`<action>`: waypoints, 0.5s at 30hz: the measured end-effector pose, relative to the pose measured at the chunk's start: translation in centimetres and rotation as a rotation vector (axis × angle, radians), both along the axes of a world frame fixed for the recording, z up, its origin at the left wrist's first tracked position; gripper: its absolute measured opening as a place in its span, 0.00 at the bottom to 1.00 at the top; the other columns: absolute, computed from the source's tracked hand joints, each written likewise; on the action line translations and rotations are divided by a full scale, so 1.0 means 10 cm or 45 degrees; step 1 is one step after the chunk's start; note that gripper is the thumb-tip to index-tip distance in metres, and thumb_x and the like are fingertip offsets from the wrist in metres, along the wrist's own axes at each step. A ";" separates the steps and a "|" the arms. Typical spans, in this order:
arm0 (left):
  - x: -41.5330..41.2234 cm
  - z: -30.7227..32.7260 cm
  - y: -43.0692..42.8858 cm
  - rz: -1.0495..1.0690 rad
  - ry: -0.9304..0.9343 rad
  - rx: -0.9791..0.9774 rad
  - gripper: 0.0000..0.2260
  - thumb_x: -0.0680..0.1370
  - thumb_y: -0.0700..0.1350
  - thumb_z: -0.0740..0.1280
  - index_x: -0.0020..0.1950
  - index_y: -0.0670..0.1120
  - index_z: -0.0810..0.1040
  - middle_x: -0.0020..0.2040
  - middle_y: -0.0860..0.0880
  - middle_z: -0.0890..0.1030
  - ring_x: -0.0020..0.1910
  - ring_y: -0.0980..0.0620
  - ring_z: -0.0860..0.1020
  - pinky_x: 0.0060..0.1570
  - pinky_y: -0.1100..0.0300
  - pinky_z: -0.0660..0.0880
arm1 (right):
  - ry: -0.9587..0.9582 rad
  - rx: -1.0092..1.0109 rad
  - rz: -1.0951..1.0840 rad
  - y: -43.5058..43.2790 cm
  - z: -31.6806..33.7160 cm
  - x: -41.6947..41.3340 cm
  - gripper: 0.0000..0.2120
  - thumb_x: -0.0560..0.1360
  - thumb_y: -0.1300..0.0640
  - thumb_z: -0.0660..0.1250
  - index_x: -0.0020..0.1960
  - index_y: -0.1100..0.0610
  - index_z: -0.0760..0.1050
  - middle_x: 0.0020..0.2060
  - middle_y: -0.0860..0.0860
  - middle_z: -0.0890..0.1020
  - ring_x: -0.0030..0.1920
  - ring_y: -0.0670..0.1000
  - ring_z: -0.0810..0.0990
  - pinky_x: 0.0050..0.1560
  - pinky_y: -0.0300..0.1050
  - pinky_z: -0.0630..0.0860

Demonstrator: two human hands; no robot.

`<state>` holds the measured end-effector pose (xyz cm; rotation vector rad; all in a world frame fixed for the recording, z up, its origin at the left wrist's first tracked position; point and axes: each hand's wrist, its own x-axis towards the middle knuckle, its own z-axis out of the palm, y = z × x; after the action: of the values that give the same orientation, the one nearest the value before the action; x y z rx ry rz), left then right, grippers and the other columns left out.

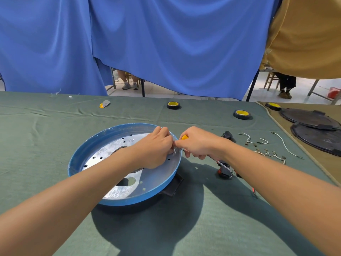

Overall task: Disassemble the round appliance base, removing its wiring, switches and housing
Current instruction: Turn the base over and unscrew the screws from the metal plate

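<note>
DESK: Head view: what is in hand?

FIELD: A person works at the right-hand rim of the blue round appliance base, which sits mid-table on a green cloth with a perforated silver plate seated inside it. The left hand reaches over the plate, fingers curled down against the inner wall. A sliver of metal shows beneath them, but whether they pinch it cannot be told. The right hand is clamped round a yellow-handled tool just outside the rim, knuckles nearly touching the left.

DESK: How should it go?

FIELD: My reading is that a fastener or clip at the wall is being freed. Steady the base with the left hand, drive the tool squarely and keep fingers out of its path. The base rides on a dark part beneath it and may rock, so press down, not sideways. Freed pieces belong with the white wires and black switch part laid out to the right.

DESK: Any writing?

FIELD: A small stamped mark on the plate, too small to read. The tape rolls with yellow cores lie near the far edge, their print unreadable, and no brand is legible
</note>
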<state>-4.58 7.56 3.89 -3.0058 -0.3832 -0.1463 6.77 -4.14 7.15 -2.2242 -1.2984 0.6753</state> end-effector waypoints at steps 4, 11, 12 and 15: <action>-0.02 -0.01 -0.03 -0.027 -0.038 0.121 0.08 0.82 0.44 0.57 0.56 0.42 0.71 0.56 0.44 0.69 0.52 0.47 0.65 0.56 0.53 0.68 | -0.011 0.018 -0.002 0.00 0.01 0.02 0.14 0.78 0.51 0.63 0.38 0.59 0.71 0.30 0.53 0.76 0.29 0.52 0.67 0.25 0.39 0.64; -0.03 -0.01 -0.06 0.048 -0.036 0.085 0.08 0.80 0.43 0.58 0.56 0.42 0.72 0.56 0.44 0.68 0.50 0.48 0.62 0.50 0.55 0.66 | -0.067 0.028 0.016 -0.01 0.10 0.10 0.14 0.76 0.49 0.69 0.49 0.61 0.80 0.32 0.53 0.79 0.29 0.50 0.70 0.24 0.38 0.66; -0.02 -0.01 -0.07 0.062 -0.032 0.057 0.07 0.81 0.42 0.58 0.55 0.41 0.72 0.56 0.44 0.68 0.50 0.47 0.63 0.51 0.55 0.66 | -0.088 0.044 -0.007 0.00 0.11 0.10 0.14 0.76 0.50 0.68 0.50 0.62 0.80 0.33 0.54 0.79 0.30 0.51 0.70 0.25 0.38 0.66; -0.02 -0.01 -0.05 0.076 -0.033 -0.111 0.09 0.82 0.43 0.57 0.54 0.39 0.73 0.57 0.43 0.68 0.55 0.45 0.64 0.57 0.54 0.64 | -0.105 0.265 -0.151 0.03 0.25 0.14 0.12 0.77 0.57 0.65 0.48 0.67 0.76 0.37 0.58 0.77 0.36 0.53 0.70 0.35 0.44 0.69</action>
<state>-4.75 7.06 3.76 -3.0768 -0.4945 -0.1680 8.19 -3.82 9.65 -2.1569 -1.2049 0.3894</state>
